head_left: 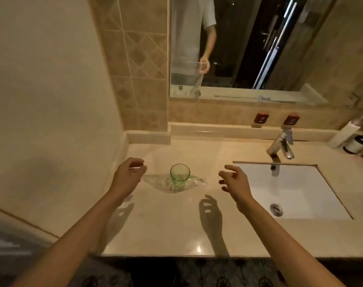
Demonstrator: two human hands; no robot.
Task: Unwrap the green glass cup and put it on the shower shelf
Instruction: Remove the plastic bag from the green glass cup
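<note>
A green glass cup [180, 172] stands upright on the beige counter [166, 222], left of the sink. Clear plastic wrap [155, 182] lies crumpled around its base and spreads to both sides. My left hand [128, 175] hovers just left of the cup, fingers curled and apart, near the wrap's left edge; whether it touches the film I cannot tell. To the right of the cup my right hand [234, 180] hovers with fingers spread and nothing in it. No shower shelf is in view.
A white sink [296, 195] with a chrome tap [281, 146] sits at the right. Bottles [356, 141] stand at the far right corner. A mirror [238, 44] hangs above the counter; a wall closes the left side.
</note>
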